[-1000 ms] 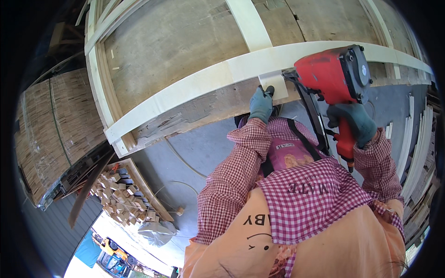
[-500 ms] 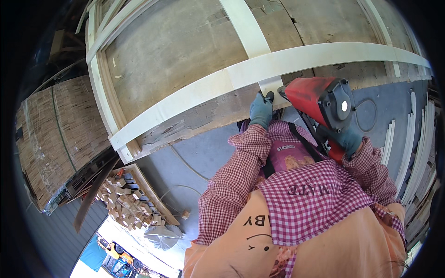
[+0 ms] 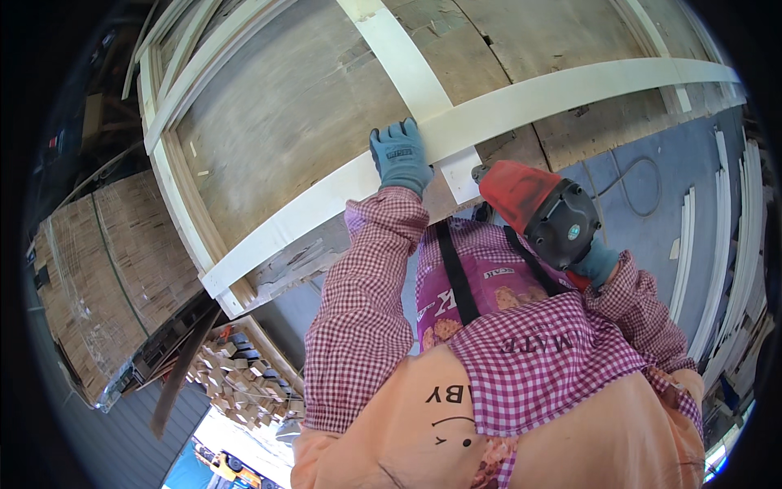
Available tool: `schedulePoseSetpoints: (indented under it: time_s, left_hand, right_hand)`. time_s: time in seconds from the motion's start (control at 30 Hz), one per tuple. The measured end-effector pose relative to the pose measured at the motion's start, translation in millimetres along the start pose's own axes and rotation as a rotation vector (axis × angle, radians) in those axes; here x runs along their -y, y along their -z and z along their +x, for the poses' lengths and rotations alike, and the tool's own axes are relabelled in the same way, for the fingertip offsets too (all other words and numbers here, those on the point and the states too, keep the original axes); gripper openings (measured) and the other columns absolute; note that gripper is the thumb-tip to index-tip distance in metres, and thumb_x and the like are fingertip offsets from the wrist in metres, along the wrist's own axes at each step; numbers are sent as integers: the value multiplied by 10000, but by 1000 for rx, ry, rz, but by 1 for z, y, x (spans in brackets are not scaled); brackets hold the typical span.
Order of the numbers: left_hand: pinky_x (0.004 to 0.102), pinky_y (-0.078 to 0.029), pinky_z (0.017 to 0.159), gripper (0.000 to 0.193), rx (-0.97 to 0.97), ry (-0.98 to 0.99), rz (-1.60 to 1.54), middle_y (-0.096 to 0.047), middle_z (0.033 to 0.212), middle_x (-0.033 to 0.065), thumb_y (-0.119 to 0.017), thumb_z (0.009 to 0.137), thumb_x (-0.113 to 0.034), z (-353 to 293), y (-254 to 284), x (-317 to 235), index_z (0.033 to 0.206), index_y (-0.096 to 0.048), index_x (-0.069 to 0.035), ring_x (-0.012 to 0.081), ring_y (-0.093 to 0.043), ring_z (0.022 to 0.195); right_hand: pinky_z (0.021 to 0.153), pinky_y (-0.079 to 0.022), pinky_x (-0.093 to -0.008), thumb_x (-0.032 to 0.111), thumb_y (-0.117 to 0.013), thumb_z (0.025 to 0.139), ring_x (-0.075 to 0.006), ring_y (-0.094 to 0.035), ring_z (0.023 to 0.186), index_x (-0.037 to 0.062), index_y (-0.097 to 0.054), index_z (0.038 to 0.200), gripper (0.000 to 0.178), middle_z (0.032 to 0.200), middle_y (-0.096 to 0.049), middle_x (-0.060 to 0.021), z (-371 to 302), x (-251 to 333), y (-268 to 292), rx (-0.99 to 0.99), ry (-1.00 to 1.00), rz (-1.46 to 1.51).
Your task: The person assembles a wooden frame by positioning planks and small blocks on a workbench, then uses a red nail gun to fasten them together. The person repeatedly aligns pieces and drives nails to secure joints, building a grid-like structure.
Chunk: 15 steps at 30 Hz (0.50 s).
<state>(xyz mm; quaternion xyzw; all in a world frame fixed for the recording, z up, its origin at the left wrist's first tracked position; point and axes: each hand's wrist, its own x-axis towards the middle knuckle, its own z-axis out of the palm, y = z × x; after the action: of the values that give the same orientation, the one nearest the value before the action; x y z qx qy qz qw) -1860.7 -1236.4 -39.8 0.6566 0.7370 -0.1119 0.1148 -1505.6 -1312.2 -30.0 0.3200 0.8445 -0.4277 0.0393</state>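
Note:
My left hand (image 3: 401, 156), in a blue-grey glove with dark fingertips, grips the long white board (image 3: 301, 213), fingers curled over its far edge. It sits just left of where a white crosspiece (image 3: 401, 57) meets this board. My right hand (image 3: 599, 262), gloved the same way, is closed round the handle of a red and black nail gun (image 3: 533, 204). The gun's nose is by the crosspiece's short near end (image 3: 461, 174), which sticks out under the long board. The gun's body hides most of my right fingers.
The boards form a frame on a worn wooden worktop (image 3: 285, 106). A wrapped stack of wood (image 3: 102, 269) stands at left, above a crate of small wood blocks (image 3: 244, 379). At right, long white strips (image 3: 721, 244) lie beside a hose (image 3: 643, 187) on the grey floor.
My left hand has moved left and away from me, from the crosspiece's near end onto the long board. The nail gun has tilted and shifted slightly nearer; my right hand still holds it.

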Motion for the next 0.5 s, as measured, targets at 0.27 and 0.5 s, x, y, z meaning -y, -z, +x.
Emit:
schedulePoseSetpoints:
  time_s: [0.27, 0.5]
  left_hand:
    - [426, -326, 1005, 769, -27, -51, -84, -529, 1195, 129, -755, 623, -394, 4, -13, 1, 1249, -453, -65, 293, -495, 1131]
    - [431, -310, 1020, 752, -80, -77, -93, -527, 1197, 130, -739, 640, -379, 4, -20, 4, 1255, -451, -57, 287, -495, 1132]
  right_hand:
    - [1087, -356, -344, 221, -562, 923, -212, -460, 1260, 129, -496, 1343, 435, 1370, -505, -62, -6, 8, -6, -51, 7, 161]
    - [1106, -336, -341, 223, -542, 928, -192, -443, 1286, 166, -508, 1349, 427, 1415, -477, -37, -14, -21, -31, 224, -195, 129]
